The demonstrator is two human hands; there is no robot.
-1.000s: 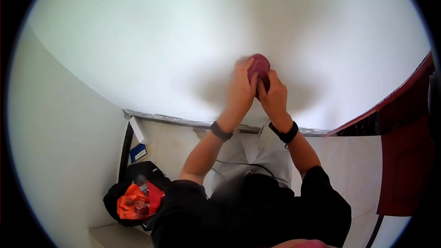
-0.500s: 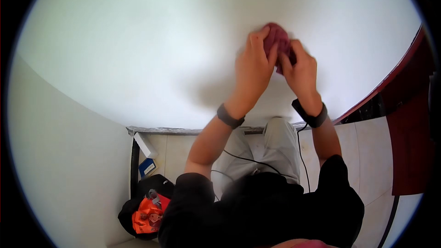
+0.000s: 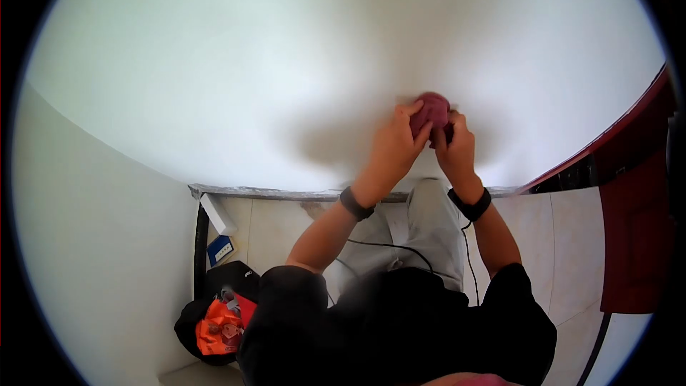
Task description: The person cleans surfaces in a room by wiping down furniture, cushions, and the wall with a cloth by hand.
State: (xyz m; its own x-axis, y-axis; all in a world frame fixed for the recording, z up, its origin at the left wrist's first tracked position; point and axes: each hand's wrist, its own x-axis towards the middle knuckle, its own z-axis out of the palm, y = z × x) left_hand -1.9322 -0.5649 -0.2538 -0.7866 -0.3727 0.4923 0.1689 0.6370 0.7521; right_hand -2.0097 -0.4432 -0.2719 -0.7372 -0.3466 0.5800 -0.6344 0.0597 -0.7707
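A dark pink cloth [image 3: 431, 111], bunched up, is between my two hands in front of the white wall [image 3: 236, 86]. My left hand [image 3: 397, 141] grips its left side, with the fingers on top of the folds. On the cloth's lower right side, my right hand [image 3: 456, 149] is closed round a darker part of it. Black bands sit on both wrists. Soft shadows of hands and head fall on the wall; whether the cloth touches the wall is hard to tell.
A black bag [image 3: 232, 280] with an orange and red packet [image 3: 220, 329] lies at the lower left. Near it are a blue box [image 3: 221, 249] and a white box [image 3: 216, 214]. A dark red door or panel [image 3: 632, 243] stands at right. Thin black cables cross my lap.
Both hands and the cloth went up and right in view, then came back down. The cloth stayed in both hands. The camera view shifted slightly too.
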